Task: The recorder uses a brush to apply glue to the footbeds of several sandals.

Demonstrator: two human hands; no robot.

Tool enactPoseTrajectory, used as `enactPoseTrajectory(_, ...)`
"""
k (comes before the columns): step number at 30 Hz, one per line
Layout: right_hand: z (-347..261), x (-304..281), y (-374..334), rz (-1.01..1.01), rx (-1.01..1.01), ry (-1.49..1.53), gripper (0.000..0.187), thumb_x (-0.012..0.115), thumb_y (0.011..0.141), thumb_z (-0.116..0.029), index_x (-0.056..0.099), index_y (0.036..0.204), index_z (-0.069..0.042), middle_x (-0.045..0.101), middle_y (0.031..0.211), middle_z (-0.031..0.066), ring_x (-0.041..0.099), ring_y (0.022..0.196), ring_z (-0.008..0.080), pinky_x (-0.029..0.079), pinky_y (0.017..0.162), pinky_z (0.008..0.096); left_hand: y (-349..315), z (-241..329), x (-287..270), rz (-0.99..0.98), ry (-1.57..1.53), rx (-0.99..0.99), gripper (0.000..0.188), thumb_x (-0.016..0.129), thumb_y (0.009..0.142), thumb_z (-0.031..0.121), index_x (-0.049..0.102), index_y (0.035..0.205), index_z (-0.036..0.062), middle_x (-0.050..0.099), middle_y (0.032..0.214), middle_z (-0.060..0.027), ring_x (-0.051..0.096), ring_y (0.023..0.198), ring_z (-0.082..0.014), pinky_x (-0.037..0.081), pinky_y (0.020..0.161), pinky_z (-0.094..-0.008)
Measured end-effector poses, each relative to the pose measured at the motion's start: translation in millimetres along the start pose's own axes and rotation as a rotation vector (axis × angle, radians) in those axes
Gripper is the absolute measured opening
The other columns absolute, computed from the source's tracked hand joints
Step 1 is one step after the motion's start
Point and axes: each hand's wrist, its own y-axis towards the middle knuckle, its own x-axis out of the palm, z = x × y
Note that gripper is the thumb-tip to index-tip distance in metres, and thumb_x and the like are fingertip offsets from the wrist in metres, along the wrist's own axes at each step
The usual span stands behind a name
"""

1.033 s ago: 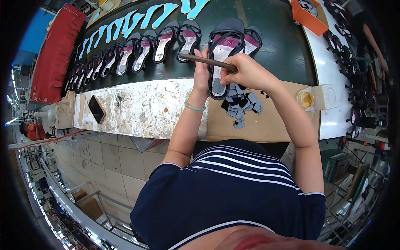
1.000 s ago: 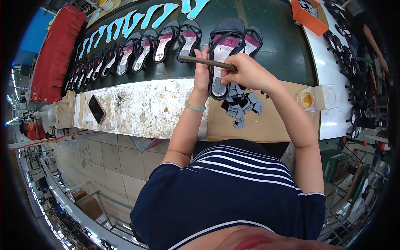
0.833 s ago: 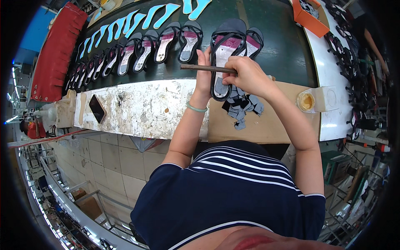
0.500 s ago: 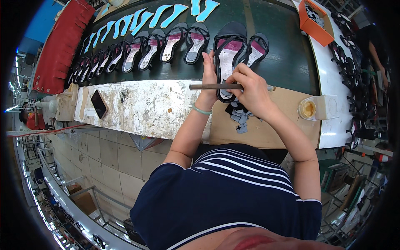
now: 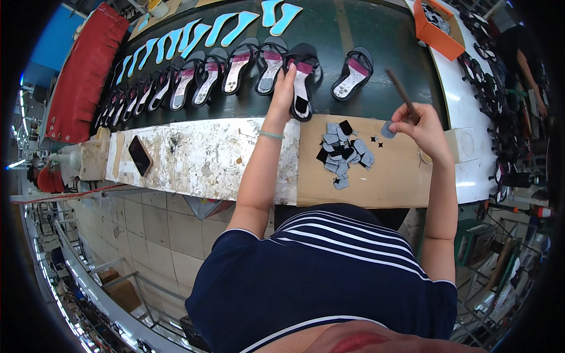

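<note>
Has moved right hand off sandal to over right part of cardboard, pinching grey piece and brown stick; grips sandal's edge, left hand curled, at cardboard's far-left corner, with dark heel patch apparently set.

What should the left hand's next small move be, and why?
Probably the left hand should leave the strappy sandal at the right end of the row of sandals: its heel end bears a black patch, whereas the lone sandal farther right shows none, and the right hand has a small grey pad between its fingers.
</note>
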Motion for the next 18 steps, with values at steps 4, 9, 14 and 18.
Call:
enactPoseTrajectory(4,45,24,-4,-0.054,0.095,0.025,0.016,0.079,0.073,-0.005,0.068,0.080,0.003,0.068,0.075,0.0065,0.060,0.071,0.0100,0.048,0.065,0.0266,46,-18,-11,0.042,0.099,-0.135,0.066,0.057,0.096,0.046,0.046,0.134,-0.0071,0.061,0.121,-0.0105,0.058,0.105,-0.0157,0.045,0.090,-0.0285)
enactPoseTrajectory(9,52,43,-27,0.275,-0.069,0.030,0.015,0.072,0.085,-0.012,0.069,0.085,0.003,0.066,0.074,0.0071,0.061,0.070,0.0110,0.048,0.065,0.0265,84,-50,-43,0.167,0.472,0.005,0.069,0.051,0.097,0.050,0.055,0.124,-0.0130,0.068,0.110,-0.0215,0.065,0.101,-0.0323,0.047,0.089,-0.0377)
enactPoseTrajectory(14,42,-36,-83,0.621,-0.265,0.444,0.047,0.040,0.105,-0.033,0.068,0.095,0.004,0.066,0.085,0.0081,0.056,0.065,0.0114,0.045,0.059,0.0258,17,31,37,0.069,1.115,0.559,0.051,0.056,0.096,0.032,0.056,0.124,-0.0105,0.063,0.112,-0.0297,0.062,0.105,-0.0416,0.046,0.094,-0.0420)
enactPoseTrajectory(18,63,-81,-116,0.673,-0.035,0.471,0.049,0.046,0.103,-0.037,0.068,0.097,0.007,0.068,0.084,0.0109,0.059,0.064,0.0129,0.048,0.057,0.0243,34,-5,61,-0.184,0.704,0.206,0.054,0.058,0.097,0.034,0.052,0.128,-0.0097,0.066,0.112,-0.0202,0.065,0.102,-0.0215,0.048,0.089,-0.0328)
